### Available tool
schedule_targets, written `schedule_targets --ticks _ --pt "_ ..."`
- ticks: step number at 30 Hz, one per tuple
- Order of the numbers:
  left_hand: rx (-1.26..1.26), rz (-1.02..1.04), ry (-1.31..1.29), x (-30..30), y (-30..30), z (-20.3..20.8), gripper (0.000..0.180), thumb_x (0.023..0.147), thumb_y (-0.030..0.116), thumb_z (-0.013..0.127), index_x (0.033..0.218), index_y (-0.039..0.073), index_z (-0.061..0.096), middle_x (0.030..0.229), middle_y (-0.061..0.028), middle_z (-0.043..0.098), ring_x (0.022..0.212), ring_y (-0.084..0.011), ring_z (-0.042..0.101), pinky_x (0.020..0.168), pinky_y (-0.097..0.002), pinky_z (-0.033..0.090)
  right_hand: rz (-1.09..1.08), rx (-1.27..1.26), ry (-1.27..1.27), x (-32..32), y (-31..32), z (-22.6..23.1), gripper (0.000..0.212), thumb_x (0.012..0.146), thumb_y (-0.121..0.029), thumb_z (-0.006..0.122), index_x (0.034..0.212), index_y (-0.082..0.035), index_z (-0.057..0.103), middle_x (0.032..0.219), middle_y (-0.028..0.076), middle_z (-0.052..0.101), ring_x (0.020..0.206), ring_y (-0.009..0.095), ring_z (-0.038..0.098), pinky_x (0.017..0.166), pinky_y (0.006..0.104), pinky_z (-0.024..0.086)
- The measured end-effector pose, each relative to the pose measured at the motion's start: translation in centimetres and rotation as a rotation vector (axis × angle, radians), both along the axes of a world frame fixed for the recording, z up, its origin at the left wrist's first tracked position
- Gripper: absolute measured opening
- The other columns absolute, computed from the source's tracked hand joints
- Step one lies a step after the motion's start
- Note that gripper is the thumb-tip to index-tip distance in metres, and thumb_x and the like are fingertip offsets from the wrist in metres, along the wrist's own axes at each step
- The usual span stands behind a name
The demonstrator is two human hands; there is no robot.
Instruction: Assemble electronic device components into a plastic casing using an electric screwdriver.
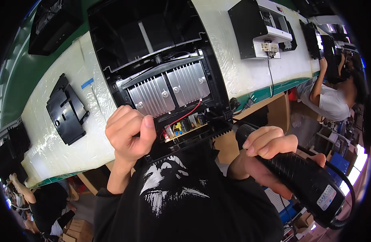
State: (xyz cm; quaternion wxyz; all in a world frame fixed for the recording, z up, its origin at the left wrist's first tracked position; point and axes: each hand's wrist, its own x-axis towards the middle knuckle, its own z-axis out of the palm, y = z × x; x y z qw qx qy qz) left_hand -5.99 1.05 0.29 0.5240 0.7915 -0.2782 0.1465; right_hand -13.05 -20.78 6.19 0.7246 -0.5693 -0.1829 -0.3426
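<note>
My right hand [270, 155] is wrapped round a black corded power tool, which looks like an electric screwdriver [298, 173]; its front end points toward the housing. Curled into a loose fist, my left hand [131, 131] hovers over the near left part of the housing, and whatever lies inside its fingers is hidden. Between the hands stands an opened black housing [219, 90]. Two finned silver heatsinks [169, 88] are fixed in it with screws. Nearer to me is a small circuit board [185, 127] with a red wire [189, 113] running up from it.
A black plastic cover [67, 113] lies left on the film-wrapped bench [36, 133]. At the back right stands a black and white device [258, 30] with a hanging cord; a plug [248, 104] is near the bench edge. Co-workers sit at right [326, 94] and lower left [48, 205].
</note>
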Motion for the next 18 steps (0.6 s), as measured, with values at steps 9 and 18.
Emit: schedule_targets --ticks 9,18 --pt "-0.06 0.032 0.026 -0.1 0.3 -0.5 0.026 0.073 -0.001 0.057 0.051 0.001 0.045 0.048 -0.0057 0.042 0.042 -0.0187 0.035 0.044 -0.0294 0.027 -0.094 -0.166 -0.084 0.4 0.7 -0.1 0.083 0.083 -0.065 0.044 0.145 -0.026 0.003 0.075 0.014 0.05 0.047 0.019 0.049 0.039 0.0302 0.046" --pt "-0.286 0.168 0.033 -0.6 0.3 -1.3 0.022 0.087 0.006 0.047 0.068 0.001 0.056 0.067 -0.0078 0.06 0.064 -0.018 0.053 0.063 -0.0284 0.042 0.067 -0.048 -0.258 -1.0 -2.8 7.6 0.066 0.081 -0.046 0.062 0.121 -0.001 0.036 0.068 0.005 0.049 0.044 0.012 0.048 0.037 0.0234 0.047"
